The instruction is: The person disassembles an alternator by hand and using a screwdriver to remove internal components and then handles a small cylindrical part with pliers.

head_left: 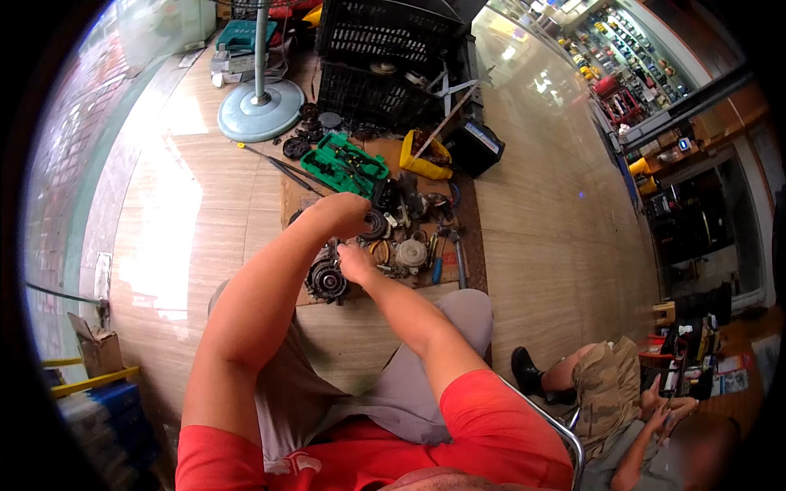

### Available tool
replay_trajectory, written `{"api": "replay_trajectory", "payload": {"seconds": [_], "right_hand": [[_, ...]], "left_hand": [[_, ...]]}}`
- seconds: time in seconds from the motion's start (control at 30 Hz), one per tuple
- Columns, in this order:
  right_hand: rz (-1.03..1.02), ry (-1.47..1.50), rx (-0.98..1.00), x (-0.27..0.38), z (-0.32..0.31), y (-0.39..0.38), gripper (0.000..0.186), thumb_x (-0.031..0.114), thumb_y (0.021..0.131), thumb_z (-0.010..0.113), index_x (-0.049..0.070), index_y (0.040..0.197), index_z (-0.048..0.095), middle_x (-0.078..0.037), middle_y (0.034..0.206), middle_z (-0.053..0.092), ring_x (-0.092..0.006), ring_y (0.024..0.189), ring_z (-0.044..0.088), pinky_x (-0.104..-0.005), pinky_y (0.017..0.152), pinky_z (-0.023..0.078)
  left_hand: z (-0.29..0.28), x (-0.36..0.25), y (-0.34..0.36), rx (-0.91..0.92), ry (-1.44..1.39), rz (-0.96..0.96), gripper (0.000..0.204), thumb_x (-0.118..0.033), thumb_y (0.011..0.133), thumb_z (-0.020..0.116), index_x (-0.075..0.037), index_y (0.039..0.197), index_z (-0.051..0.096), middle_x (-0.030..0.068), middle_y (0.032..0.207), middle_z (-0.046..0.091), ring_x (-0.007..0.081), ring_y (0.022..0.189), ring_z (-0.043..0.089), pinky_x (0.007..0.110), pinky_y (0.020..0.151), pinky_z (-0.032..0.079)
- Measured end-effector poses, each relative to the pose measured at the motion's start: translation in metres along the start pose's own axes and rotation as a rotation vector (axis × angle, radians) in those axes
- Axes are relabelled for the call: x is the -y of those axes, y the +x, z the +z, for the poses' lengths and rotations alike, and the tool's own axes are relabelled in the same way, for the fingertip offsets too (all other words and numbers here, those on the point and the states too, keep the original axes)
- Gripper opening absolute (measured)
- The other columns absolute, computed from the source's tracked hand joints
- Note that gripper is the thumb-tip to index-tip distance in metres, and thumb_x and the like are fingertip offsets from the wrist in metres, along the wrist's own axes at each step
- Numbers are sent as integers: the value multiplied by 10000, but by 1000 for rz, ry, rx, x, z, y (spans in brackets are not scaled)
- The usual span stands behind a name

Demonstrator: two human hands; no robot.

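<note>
A dark machine part with a round grooved pulley (328,282) lies on the cardboard (312,316) in front of my knees. My right hand (354,260) is at its upper right side, with the fingers curled closed; what they grip is too small to make out. Just beyond, my left hand (350,211) bends downward over the parts, and its own back hides the fingers. Beside it is a second round dark part (374,223). Close to my right hand are a copper-coloured ring (379,250) and a round grey metal housing (411,255).
Farther off lie an open green tool case (344,164), a yellow container (425,155) and a black battery (477,148). A hammer (460,260) and a blue-handled screwdriver (438,267) lie at the right. Beyond stand a round stand base (261,114) and black crates (385,45). A person (610,380) sits at the right.
</note>
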State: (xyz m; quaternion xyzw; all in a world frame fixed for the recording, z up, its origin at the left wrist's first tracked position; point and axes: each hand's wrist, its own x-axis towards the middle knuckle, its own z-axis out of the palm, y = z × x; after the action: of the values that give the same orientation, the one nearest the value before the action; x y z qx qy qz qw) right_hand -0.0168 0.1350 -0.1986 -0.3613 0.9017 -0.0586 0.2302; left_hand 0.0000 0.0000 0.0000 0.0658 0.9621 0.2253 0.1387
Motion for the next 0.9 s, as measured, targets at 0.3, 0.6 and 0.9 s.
{"api": "replay_trajectory", "payload": {"seconds": [0.3, 0.6, 0.9], "right_hand": [[-68, -114, -85, -4, 5, 4, 184, 71, 883, 502, 38, 973, 659, -194, 978, 682, -363, 939, 672, -491, 778, 541], [-92, -53, -164, -4, 8, 1, 189, 97, 877, 509, 49, 962, 672, -194, 953, 683, -368, 928, 672, -483, 771, 544], [-35, -84, -86, 0, 1, -4, 188, 87, 882, 517, 48, 967, 681, -192, 974, 681, -361, 941, 671, -485, 775, 544]], "left_hand": [[5, 4, 7, -7, -4, 10, 335, -303, 826, 639, -14, 986, 695, 214, 978, 686, 384, 944, 654, 466, 813, 525], [9, 8, 12, 1, 16, 16, 313, -292, 807, 638, -36, 974, 705, 200, 979, 690, 378, 939, 658, 459, 810, 531], [12, 9, 10, -29, 2, 22, 303, -284, 796, 643, -27, 943, 706, 201, 949, 692, 375, 929, 661, 461, 795, 534]]}}
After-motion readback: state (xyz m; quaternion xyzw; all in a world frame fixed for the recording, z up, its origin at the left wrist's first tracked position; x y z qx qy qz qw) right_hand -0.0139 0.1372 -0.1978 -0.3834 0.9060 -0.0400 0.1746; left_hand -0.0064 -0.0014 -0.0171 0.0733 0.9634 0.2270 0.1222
